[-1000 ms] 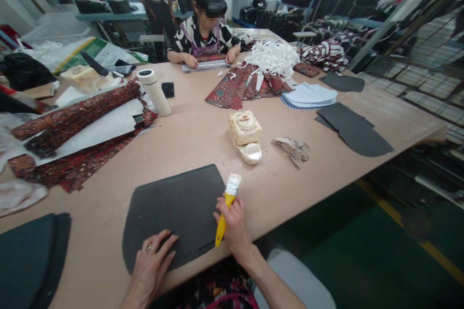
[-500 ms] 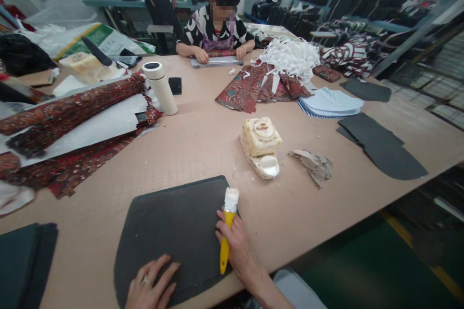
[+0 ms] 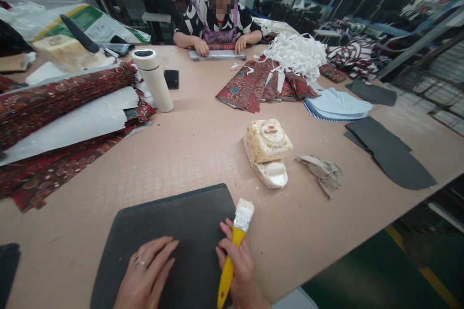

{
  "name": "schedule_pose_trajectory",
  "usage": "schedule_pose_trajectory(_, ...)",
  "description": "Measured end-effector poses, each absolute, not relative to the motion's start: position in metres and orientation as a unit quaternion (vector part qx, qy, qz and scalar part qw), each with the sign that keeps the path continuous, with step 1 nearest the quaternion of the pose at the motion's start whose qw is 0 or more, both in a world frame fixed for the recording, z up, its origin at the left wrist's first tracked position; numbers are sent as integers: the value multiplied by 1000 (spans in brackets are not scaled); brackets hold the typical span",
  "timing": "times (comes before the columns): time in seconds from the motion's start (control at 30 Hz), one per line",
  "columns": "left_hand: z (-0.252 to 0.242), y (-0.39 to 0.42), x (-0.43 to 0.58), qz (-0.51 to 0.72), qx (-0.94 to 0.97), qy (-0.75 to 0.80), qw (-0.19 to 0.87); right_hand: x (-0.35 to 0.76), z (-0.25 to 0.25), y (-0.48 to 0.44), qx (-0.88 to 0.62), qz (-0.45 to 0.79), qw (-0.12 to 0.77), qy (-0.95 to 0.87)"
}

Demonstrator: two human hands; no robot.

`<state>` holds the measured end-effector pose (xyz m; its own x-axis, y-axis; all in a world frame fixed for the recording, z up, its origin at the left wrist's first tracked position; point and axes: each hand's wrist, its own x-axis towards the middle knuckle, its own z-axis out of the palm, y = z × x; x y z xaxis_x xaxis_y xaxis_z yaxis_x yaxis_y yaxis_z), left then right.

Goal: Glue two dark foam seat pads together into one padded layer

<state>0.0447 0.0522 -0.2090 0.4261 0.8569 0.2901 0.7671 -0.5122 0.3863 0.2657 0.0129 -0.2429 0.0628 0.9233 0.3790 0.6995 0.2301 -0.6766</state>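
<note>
Under spread left fingers, the dark panel could be smeared if the brush — seemingly pinched by right fingers — is tipped.

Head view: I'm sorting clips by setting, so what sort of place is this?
Probably a textile or bag-making workshop: red patterned fabric and dark shaped sheets lie on a large table, with another person at its far side.

past the dark panel, open tabletop runs between the obstructing flask and crusted container
</note>
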Motion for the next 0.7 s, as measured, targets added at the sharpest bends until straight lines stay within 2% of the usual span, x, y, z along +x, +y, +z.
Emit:
schedule_pose_trajectory(0.1, -207, 104, 91, 258, 835, 467, 137, 278, -259, 6, -590, 112, 389, -698)
schedule_pose_trajectory(0.23, -230, 144, 138, 231, 839, 463, 169, 282, -282, -4, -571, 50, 355, -739)
schedule_pose_trajectory(0.37, -241, 157, 151, 191, 830, 491, 182, 279, -288, -5, -607, -2, 400, -687)
schedule_pose_trajectory(0.47, -234, 161, 152, 178, 803, 510, 251, 280, -282, -3, -604, -38, 405, -685)
schedule_pose_trajectory(0.57, -230, 164, 153, 178, 763, 528, 328, 283, -275, -1, -615, -31, 401, -678)
schedule_pose_trajectory(0.7, -233, 164, 154, 202, 735, 547, 345, 286, -271, -3, -632, -9, 409, -658)
